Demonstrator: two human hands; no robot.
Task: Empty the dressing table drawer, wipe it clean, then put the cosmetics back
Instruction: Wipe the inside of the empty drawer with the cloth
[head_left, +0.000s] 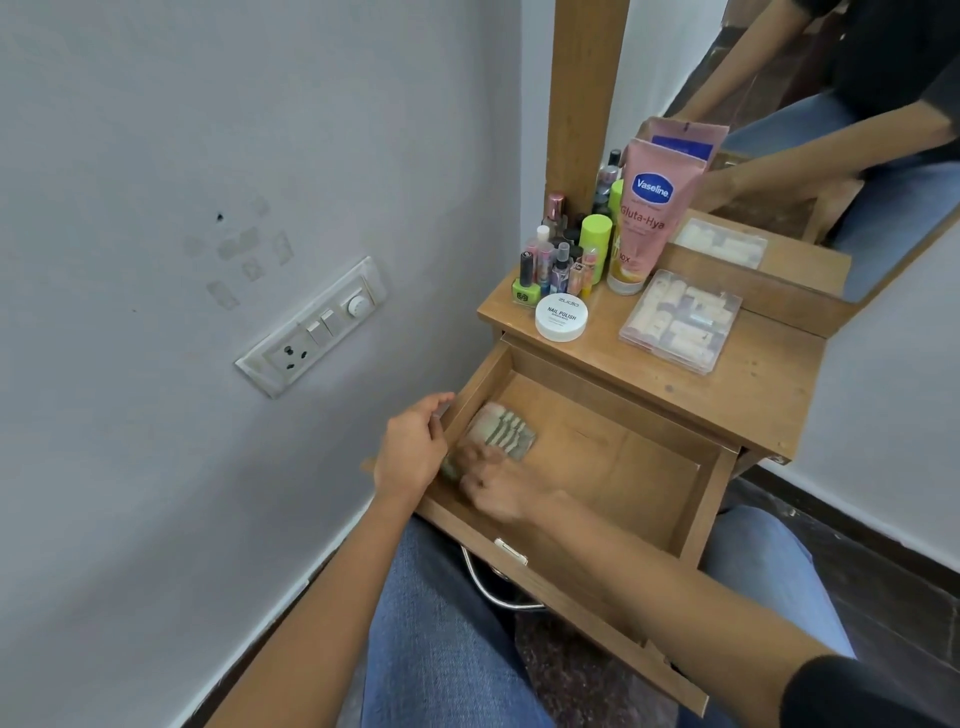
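The wooden drawer (644, 462) of the dressing table is pulled out and holds only a striped green-and-white cloth (498, 434) at its left end. My right hand (498, 486) is inside the drawer, blurred, pressing on the cloth's near edge. My left hand (413, 447) grips the drawer's left wall. On the table top (753, 395) stand the cosmetics: a pink Vaseline tube (647, 218), a white nail polish remover jar (562, 317), a green nail polish bottle (524, 286), several small bottles (571, 260) and a clear plastic box (680, 319).
A wall with a switch and socket panel (311, 327) rises close on the left. A mirror (831, 130) in a wooden frame stands behind the table. My knees in blue jeans (441, 623) sit under the drawer, beside a chrome stool frame (498, 597).
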